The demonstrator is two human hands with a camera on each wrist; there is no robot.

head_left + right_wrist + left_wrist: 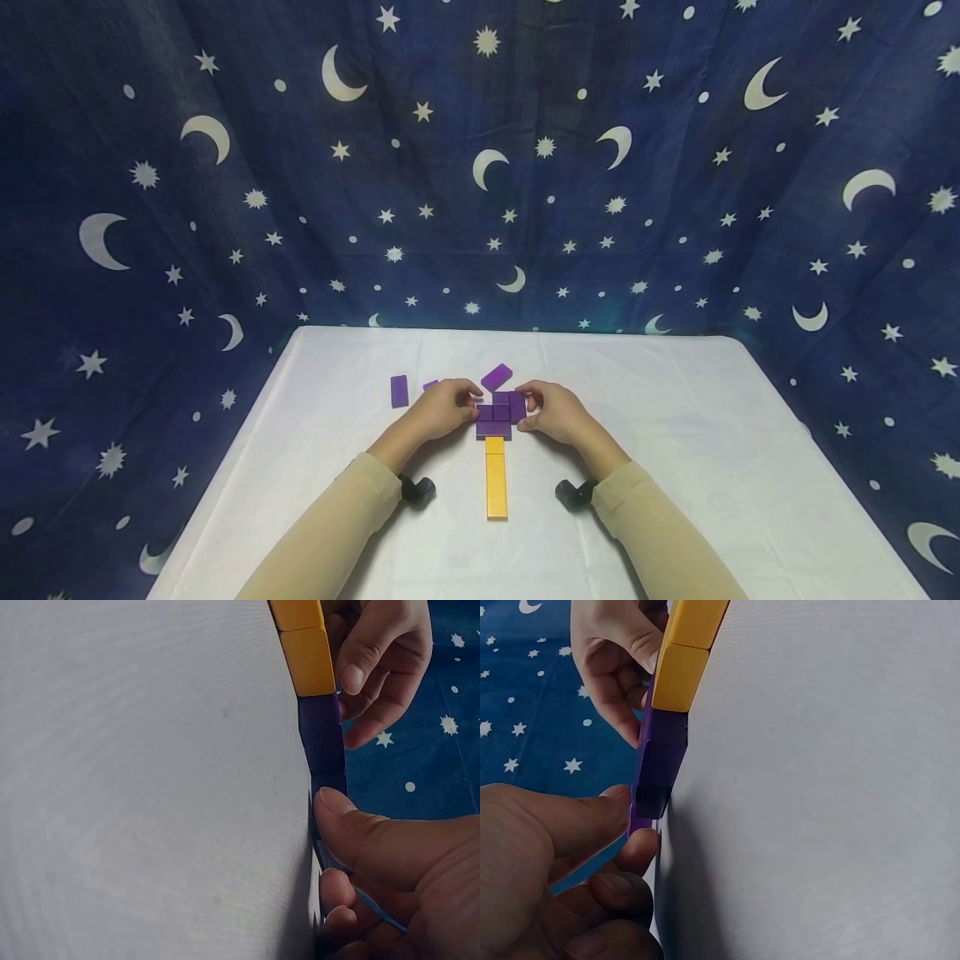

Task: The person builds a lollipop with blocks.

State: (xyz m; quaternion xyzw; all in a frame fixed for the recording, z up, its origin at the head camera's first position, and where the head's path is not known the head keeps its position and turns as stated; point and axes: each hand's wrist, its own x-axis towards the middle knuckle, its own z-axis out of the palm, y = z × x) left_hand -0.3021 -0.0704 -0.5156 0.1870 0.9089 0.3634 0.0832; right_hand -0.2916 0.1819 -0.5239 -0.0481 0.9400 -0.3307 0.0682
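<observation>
Flat purple blocks lie edge to edge in a cluster on the white-covered table. Below them, yellow blocks form a straight upright strip touching the cluster. At the cluster's left side, my left hand has its thumb and index finger about a small purple block. On the opposite side, my right hand holds a purple block between thumb and fingers at its outer edge. Both wrist views show the blocks edge-on, with the fingers partly hiding the ends.
One loose purple block lies tilted just beyond the cluster. Another purple block lies to the left, and a third purple piece is mostly hidden behind my left hand. A dark blue curtain with moons and stars stands behind the table.
</observation>
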